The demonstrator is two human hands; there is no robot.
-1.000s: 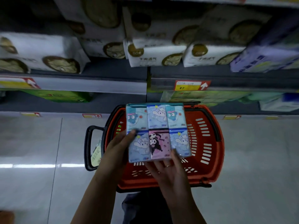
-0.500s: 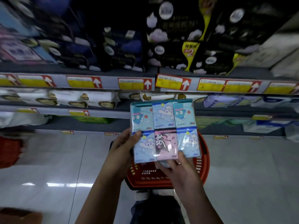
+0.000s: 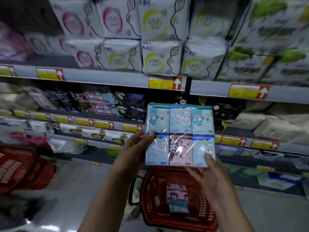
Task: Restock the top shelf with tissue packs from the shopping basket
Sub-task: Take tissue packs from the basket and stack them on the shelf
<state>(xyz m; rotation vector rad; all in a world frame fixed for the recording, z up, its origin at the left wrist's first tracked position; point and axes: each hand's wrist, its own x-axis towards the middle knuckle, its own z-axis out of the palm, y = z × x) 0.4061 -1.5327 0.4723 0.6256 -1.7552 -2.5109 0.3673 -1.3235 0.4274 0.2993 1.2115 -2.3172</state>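
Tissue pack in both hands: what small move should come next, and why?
Probably raise the tissue pack toward the highest visible shelf: the left hand and right hand grip its lower half, well below that shelf, above the red basket.

Plainly a shop: a supermarket aisle. Told by long tiered shelves [image 3: 103, 78] running across the whole view, packed tight with rows of identical wrapped goods; by white packs marked KMS [image 3: 158, 58] stacked two high on the upper tier; by yellow-and-red price labels [image 3: 164, 82] with white arrows fixed along the shelf edges; by a red shopping basket [image 3: 148, 205] with slotted walls standing on the glossy pale floor [image 3: 80, 185], and a second red basket [image 3: 15, 168], blurred, at the left.
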